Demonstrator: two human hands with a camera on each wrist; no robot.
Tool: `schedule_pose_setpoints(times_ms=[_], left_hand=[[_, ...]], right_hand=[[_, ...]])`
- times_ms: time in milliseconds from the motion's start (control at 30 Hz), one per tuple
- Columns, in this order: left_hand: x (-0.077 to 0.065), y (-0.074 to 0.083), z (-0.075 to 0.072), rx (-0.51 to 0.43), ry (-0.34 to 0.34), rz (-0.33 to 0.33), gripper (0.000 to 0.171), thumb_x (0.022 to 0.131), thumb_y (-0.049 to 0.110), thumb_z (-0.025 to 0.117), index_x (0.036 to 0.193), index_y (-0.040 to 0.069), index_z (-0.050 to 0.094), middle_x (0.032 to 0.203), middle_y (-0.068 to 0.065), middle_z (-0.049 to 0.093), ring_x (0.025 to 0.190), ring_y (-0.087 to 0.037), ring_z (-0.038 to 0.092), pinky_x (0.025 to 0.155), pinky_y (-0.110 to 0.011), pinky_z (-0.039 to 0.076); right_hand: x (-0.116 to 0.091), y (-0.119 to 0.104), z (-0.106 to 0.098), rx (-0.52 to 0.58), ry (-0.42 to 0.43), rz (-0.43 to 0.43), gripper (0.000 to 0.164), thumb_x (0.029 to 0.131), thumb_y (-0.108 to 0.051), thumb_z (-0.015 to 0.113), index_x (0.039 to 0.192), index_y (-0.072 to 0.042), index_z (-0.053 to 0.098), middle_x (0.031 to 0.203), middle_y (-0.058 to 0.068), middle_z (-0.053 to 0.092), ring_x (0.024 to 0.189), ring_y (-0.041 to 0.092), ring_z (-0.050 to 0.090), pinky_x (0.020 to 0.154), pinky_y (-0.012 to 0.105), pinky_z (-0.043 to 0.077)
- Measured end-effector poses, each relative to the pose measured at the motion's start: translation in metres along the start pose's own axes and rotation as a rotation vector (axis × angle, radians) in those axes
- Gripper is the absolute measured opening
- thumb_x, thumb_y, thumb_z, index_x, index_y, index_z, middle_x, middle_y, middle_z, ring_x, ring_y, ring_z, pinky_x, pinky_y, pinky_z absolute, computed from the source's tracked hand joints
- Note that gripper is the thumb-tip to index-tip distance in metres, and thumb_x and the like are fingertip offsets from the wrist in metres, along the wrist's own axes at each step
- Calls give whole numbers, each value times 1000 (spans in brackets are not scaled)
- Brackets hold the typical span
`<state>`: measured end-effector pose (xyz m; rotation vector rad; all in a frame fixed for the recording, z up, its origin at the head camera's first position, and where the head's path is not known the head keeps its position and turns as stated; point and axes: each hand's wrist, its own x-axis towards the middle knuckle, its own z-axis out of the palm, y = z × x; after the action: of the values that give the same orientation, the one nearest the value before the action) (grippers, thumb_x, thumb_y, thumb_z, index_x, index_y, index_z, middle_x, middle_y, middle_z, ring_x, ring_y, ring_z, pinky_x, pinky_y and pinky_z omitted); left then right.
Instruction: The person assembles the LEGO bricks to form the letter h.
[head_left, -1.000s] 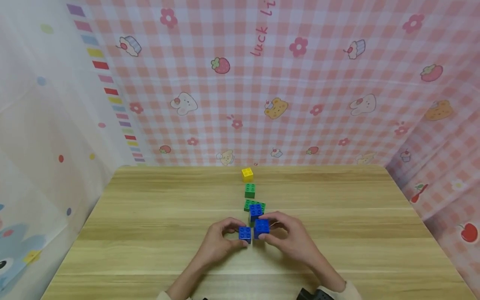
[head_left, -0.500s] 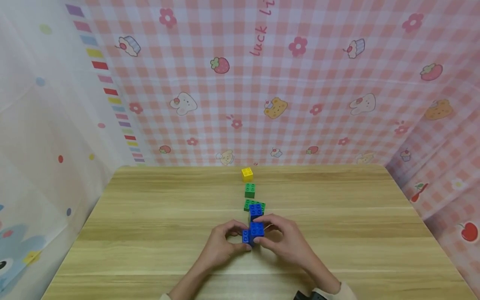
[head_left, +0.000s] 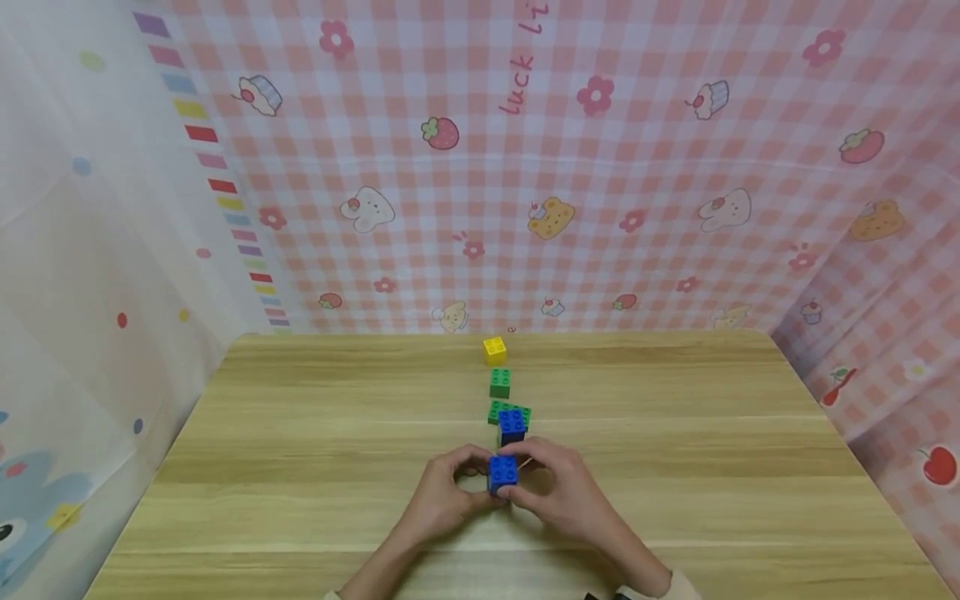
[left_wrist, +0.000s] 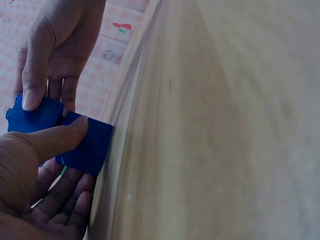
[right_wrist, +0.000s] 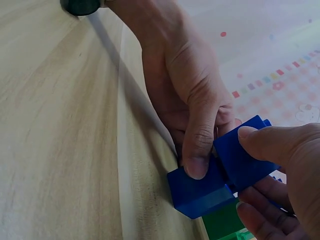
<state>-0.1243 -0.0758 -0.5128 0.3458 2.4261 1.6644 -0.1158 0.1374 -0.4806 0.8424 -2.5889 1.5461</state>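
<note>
The upper blue brick is held over the lower blue brick, near the middle of the bench. The right hand's grip pinches the upper one between thumb and fingers; the left hand's grip pinches the lower one likewise. The wrist views show the pair slightly askew, and whether the studs are seated cannot be told. Pressed at that angle, the upper brick could catch and go on crooked; a thumb slipping might knock the third blue brick just beyond. Counted: three blue bricks, one yellow brick, one small green brick and one longer green brick; another green piece may sit beneath the third blue brick, mostly hidden.
</note>
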Motion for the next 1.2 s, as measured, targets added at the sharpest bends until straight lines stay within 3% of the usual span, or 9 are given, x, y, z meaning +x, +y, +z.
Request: schedule_pose_setpoints(times_ms=[167,433,1200], left_hand=[[-1,1,0,-4,-3,-8,40,75,26,92,110,24,74,105,5,76,105,-16,67,99,-41,53],[-1,-1,3,-12,-5,-5,38,75,24,92,108,24,74,104,7,76,103,-15,66,96,-34,53],[-2,1,1,-23,-4,20,35,75,24,92,105,22,74,100,7,77,101,-12,68,96,-33,54]], right_hand=[[-1,-1,3,-33,12,-1,40,86,-22,84,123,-24,68,110,-11,71,97,8,68,88,34,62],[-1,-3,3,-78,31,30,40,85,-21,85,120,-27,69,110,-15,70,98,3,66,88,34,62],[2,-4,4,-116,30,50,36,87,-23,83,121,-25,69,108,-13,70,97,7,68,87,35,63]])
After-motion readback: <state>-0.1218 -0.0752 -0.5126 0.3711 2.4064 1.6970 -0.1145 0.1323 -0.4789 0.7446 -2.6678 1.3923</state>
